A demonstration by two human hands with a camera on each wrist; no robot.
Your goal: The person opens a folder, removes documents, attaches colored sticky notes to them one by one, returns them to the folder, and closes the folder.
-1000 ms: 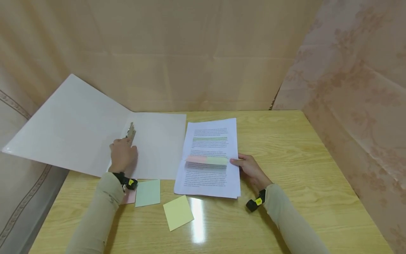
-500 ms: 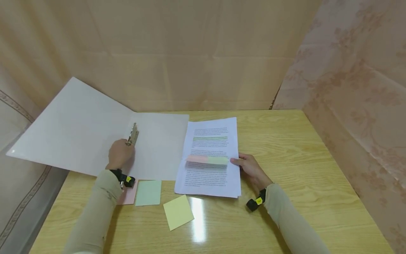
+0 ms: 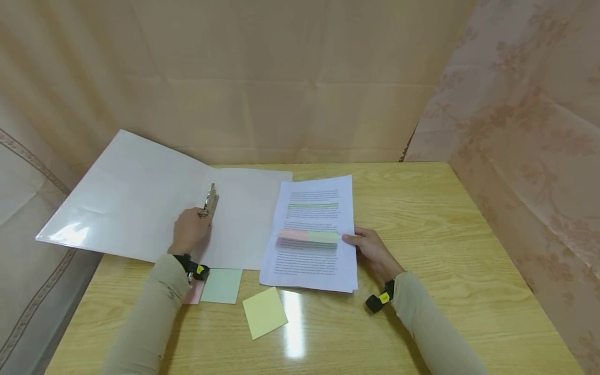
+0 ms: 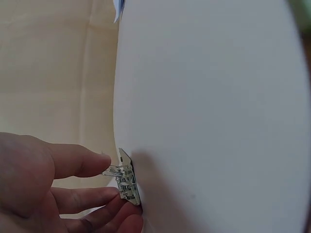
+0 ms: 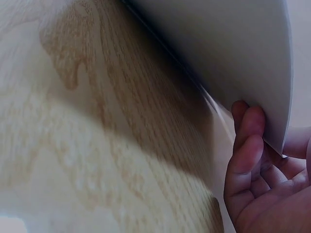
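Note:
A white folder [image 3: 248, 224] lies spread on the left of the table, its left cover [image 3: 131, 192] raised at a slant. At its fold sits a metal clip [image 3: 210, 199], which my left hand [image 3: 191, 229] grips. In the left wrist view the thumb and fingers pinch the clip's lever [image 4: 114, 171] and base. My right hand [image 3: 375, 252] holds the right edge of a stack of printed sheets [image 3: 309, 271], thumb on top and fingers beneath. A pink sticky note [image 3: 293, 235] and a green sticky note [image 3: 323, 237] lie across the top sheet, below a green highlighted line.
Near the front of the wooden table [image 3: 469, 291] lie a mint note pad [image 3: 222, 286], a yellow note pad [image 3: 265, 313] and a pink one [image 3: 193, 296] partly under the left wrist. A beige curtain [image 3: 300, 83] hangs behind the table.
The folder has slid right with my left hand, and its right edge now meets the sheets. Its raised cover sits lower. My left hand's grip has shifted down the clip; the right hand barely moved.

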